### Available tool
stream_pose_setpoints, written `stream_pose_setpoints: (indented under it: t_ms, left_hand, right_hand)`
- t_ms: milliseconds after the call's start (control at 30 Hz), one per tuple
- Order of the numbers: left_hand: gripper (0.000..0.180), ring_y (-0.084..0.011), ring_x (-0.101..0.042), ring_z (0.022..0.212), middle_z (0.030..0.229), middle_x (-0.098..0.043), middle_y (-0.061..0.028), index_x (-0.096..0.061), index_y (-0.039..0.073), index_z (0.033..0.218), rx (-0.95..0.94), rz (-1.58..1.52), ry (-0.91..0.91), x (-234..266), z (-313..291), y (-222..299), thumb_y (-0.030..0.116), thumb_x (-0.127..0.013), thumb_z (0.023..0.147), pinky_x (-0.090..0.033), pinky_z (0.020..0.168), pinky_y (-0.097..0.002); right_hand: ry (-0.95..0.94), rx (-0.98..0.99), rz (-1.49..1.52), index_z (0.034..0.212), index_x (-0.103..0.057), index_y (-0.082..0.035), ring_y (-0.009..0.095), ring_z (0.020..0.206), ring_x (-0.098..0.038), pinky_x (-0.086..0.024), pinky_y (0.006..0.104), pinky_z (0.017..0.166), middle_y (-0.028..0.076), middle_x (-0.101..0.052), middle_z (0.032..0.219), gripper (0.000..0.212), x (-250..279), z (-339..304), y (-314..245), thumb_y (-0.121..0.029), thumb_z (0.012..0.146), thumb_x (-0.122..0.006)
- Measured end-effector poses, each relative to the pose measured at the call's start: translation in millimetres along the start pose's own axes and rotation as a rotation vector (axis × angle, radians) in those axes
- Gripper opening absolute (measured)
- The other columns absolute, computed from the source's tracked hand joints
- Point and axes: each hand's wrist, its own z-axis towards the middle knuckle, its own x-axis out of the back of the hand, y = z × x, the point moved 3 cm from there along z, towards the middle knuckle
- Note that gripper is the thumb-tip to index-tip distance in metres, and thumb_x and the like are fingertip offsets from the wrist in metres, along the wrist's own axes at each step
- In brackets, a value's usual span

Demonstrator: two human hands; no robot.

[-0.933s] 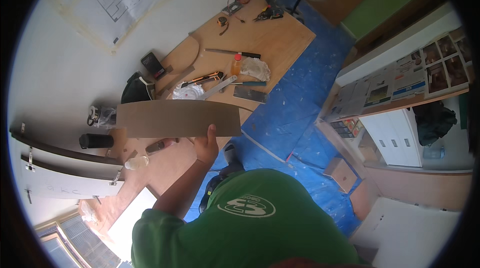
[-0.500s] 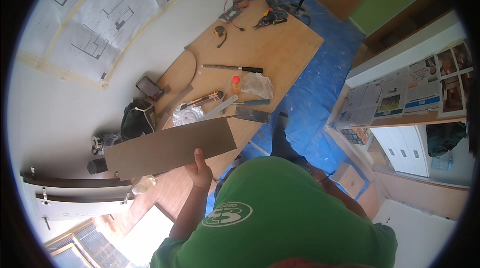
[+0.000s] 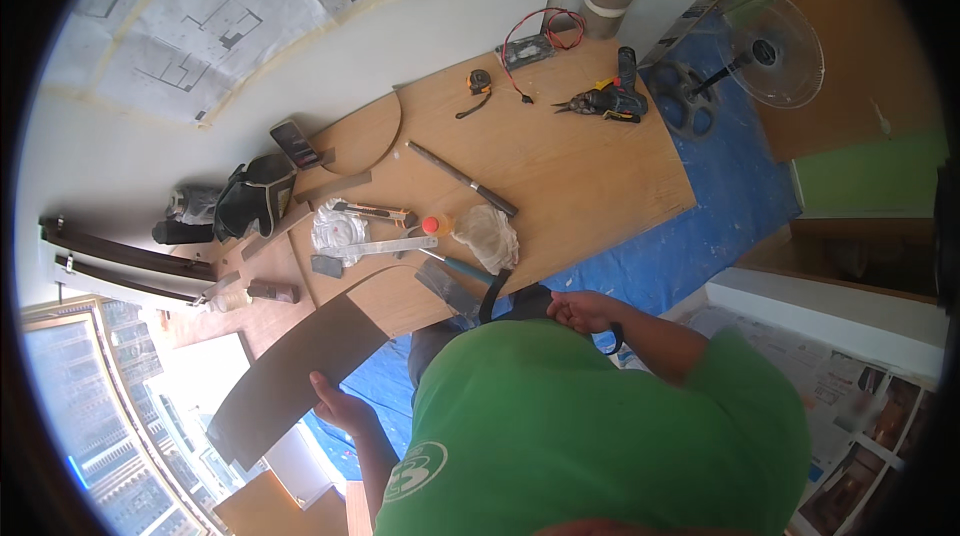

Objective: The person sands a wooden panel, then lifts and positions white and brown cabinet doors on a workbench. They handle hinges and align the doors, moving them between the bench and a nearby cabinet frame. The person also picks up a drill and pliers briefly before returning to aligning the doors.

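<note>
A long brown board (image 3: 295, 376), plain and flat, is gripped at its edge by the left hand (image 3: 340, 406), low left; the right hand (image 3: 580, 311) is closed on a black strap (image 3: 495, 296) beside the cluttered plywood table (image 3: 560, 176), blue sheeting (image 3: 700, 236) beneath

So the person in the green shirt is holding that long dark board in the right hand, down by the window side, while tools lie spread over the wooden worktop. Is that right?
Not quite: the head view shows the left hand gripping the long dark board, not the right. The right hand is at a black strap by the person's waist. The rest holds: the board is down by the window side, and tools lie spread over the wooden worktop.
</note>
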Motion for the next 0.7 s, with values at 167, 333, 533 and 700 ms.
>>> stream_pose_setpoints:
  t_ms: [167, 333, 533, 700]
  left_hand:
    - [0.049, -0.0253, -0.061, 0.112, 0.12, -0.063, -0.0183, -0.056, -0.014, 0.124, 0.037, 0.094, 0.222, 23.9, -47.3, 23.4, 0.03, -0.054, 0.102, -0.049, 0.1, -0.0372]
    - [0.055, -0.0283, -0.064, 0.108, 0.115, -0.064, -0.0209, -0.057, -0.015, 0.121, -0.061, 0.093, 0.332, 35.5, -80.2, 28.0, 0.036, -0.051, 0.102, -0.053, 0.095, -0.0393]
    - [0.054, -0.0313, -0.066, 0.1, 0.11, -0.065, -0.0229, -0.058, -0.016, 0.116, 0.073, 0.161, 0.516, 95.6, -132.2, -21.5, 0.035, -0.048, 0.102, -0.056, 0.087, -0.0392]
    - [0.05, -0.028, -0.068, 0.083, 0.093, -0.069, -0.0185, -0.064, -0.014, 0.105, 0.215, 0.184, 0.721, 146.5, -219.2, -64.9, 0.033, -0.048, 0.1, -0.056, 0.071, -0.0348]
  right_hand:
    - [0.268, 0.205, -0.47, 0.1, -0.065, -0.006, 0.016, 0.064, -0.063, -0.051, 0.0296, 0.058, 0.005, -0.065, 0.073, 0.046, 53.4, 2.7, -50.2, -0.052, 0.096, -0.059]
    - [0.42, 0.626, -1.216, 0.089, -0.065, -0.001, 0.021, 0.056, -0.062, -0.047, 0.0401, 0.055, 0.01, -0.064, 0.072, 0.039, 117.6, -27.6, -77.8, -0.038, 0.096, -0.06]
    - [0.798, 0.843, -1.381, 0.083, -0.066, -0.004, 0.035, 0.076, -0.066, -0.05, 0.0443, 0.068, 0.017, -0.068, 0.078, 0.018, 168.9, -125.7, -108.3, -0.021, 0.089, -0.064]
    - [0.813, 0.961, -1.619, 0.081, -0.064, -0.005, 0.035, 0.082, -0.065, -0.052, 0.0446, 0.072, 0.016, -0.065, 0.085, 0.005, 197.3, -162.3, -226.9, -0.011, 0.08, -0.063]
